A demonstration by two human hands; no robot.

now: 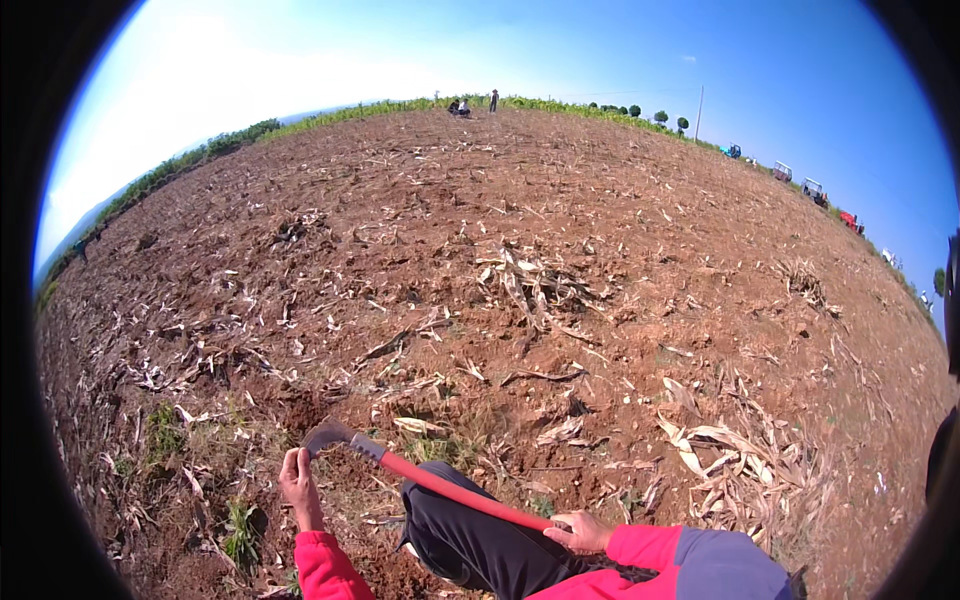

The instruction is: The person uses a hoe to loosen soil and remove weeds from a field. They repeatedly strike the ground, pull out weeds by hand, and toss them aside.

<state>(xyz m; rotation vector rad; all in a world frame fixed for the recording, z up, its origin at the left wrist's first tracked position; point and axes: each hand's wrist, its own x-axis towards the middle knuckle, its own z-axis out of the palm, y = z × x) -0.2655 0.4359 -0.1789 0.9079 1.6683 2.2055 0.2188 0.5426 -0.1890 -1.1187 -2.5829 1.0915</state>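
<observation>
A sickle with a curved metal blade (330, 432) and a long red handle (457, 491) lies slantwise across my bent leg (480, 536) in dark trousers. Around the handle's lower right end, my right hand (583, 531) is closed. My left hand (300, 484) is at the other end, thumb and fingers pinched at the tip of the blade. Whether anything thin sits between those fingers is too small to tell. A metal collar (367, 446) joins the blade to the handle.
Dry corn husks (739, 457) lie in a heap at the right, and another pile of stalks (529, 289) sits farther ahead. Stubble covers the reddish soil. Several people (493, 101) are at the far edge; vehicles (812, 189) line the right side.
</observation>
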